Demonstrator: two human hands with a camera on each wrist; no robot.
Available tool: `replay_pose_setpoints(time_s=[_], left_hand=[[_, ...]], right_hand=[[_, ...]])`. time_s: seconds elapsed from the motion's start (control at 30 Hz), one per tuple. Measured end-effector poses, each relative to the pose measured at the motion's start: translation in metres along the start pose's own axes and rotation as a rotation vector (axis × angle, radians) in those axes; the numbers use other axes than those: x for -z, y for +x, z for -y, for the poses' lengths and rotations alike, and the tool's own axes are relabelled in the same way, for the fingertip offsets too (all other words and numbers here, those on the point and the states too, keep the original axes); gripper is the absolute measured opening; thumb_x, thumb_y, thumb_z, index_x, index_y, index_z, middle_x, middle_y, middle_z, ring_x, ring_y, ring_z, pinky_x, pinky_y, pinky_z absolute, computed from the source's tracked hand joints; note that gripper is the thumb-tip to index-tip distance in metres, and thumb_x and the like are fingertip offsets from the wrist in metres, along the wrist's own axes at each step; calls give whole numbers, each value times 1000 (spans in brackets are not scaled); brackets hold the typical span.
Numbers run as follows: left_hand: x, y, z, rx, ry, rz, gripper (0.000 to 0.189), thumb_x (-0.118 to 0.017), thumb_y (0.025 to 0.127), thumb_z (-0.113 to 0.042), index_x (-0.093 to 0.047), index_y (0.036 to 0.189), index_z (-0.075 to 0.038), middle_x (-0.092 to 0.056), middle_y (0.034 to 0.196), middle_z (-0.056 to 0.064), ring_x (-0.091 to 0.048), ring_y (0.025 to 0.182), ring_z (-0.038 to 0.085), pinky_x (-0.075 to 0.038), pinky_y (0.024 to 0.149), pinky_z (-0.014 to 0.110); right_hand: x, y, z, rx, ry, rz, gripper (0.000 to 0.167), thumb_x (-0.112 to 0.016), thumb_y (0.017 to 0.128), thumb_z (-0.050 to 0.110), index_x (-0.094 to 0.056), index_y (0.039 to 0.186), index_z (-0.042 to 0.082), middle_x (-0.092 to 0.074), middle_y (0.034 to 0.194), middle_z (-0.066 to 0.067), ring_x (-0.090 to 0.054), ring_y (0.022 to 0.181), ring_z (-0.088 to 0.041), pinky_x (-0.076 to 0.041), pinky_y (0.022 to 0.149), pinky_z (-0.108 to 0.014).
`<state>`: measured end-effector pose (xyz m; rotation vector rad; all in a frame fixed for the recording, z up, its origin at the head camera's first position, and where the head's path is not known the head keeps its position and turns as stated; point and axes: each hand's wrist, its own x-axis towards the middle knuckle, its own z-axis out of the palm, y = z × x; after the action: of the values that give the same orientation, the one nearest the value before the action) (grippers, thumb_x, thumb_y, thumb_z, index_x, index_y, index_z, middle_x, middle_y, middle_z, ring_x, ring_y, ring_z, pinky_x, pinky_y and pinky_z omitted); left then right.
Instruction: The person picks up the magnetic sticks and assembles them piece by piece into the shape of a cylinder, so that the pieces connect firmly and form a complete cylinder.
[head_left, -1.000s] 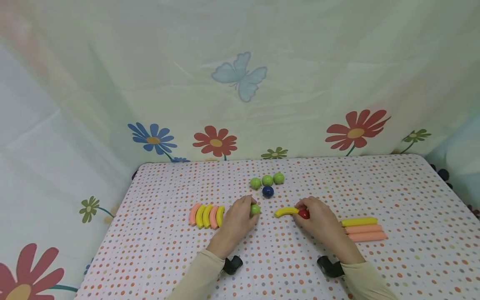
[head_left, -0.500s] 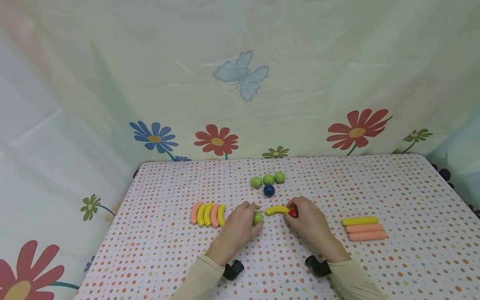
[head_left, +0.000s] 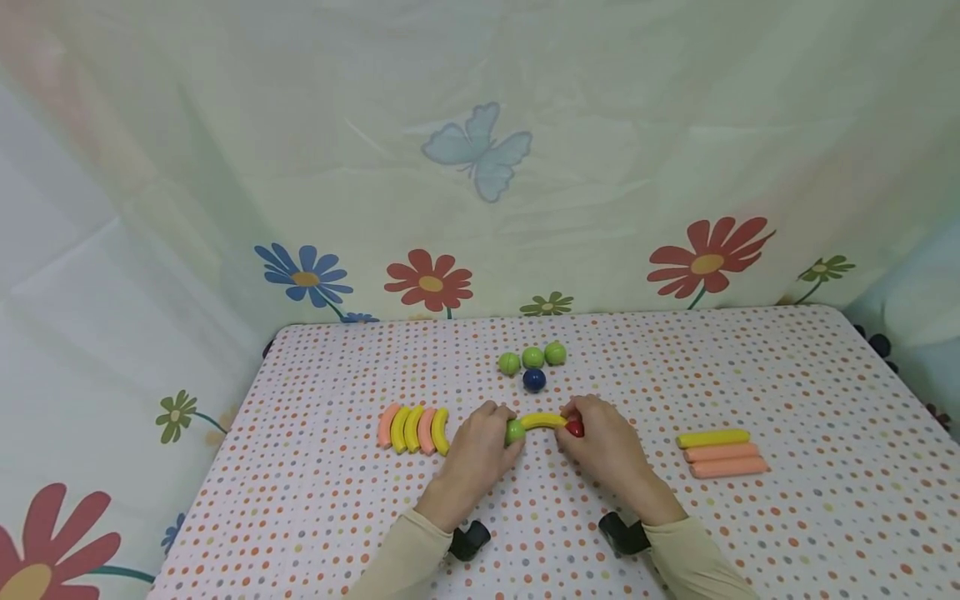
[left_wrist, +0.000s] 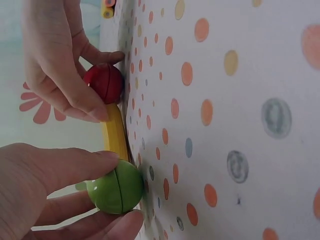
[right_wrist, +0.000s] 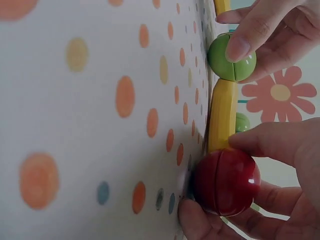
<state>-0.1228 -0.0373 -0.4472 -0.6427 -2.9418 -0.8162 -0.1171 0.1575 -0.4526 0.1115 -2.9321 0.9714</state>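
My left hand (head_left: 477, 447) grips a glossy green ball (left_wrist: 116, 189) with a seam round it, fingers and thumb curled about its sides. A red ball (right_wrist: 226, 182), seamed the same way, is held between the fingers and thumb of my right hand (head_left: 609, 440). Between the two balls lies a curved yellow rod (head_left: 543, 420), one end against the red ball and the other against the green one. In the right wrist view, the right thumb or finger touches the rod's end beside the red ball. Both balls sit low at the dotted tabletop (head_left: 322, 517).
Left of my left hand several curved yellow and pink rods (head_left: 411, 429) lie side by side. Straight rods (head_left: 722, 454), one yellow and two pink, lie at the right. Farther back are three green balls (head_left: 532, 357) and a dark blue ball (head_left: 534, 380). A flowered curtain (head_left: 600, 167) hangs behind.
My right hand has moved left with the red ball and yellow rod until the rod's free end meets the green ball. My left hand has come slightly nearer with the green ball.
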Motion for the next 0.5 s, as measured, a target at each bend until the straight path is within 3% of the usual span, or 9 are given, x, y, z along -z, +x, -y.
replay_pose_setpoints(time_s=[0.23, 0.5], left_hand=[[0, 1, 1, 1, -36, 10, 27, -81, 90, -6, -71, 112, 4, -63, 96, 8, -53, 74, 7, -50, 64, 18], [-1, 2, 4, 11, -132, 51, 29, -80, 91, -4, -69, 117, 1, -60, 105, 5, -54, 83, 8, -53, 73, 20]], right_hand=[[6, 5, -3, 20, 59, 93, 10, -71, 98, 11, -69, 92, 3, -61, 70, 1, -53, 60, -12, -43, 54, -27], [11, 11, 1, 62, 120, 231, 11, -76, 93, 6, -72, 103, 2, -63, 84, 1, -54, 69, -12, -46, 61, -27]])
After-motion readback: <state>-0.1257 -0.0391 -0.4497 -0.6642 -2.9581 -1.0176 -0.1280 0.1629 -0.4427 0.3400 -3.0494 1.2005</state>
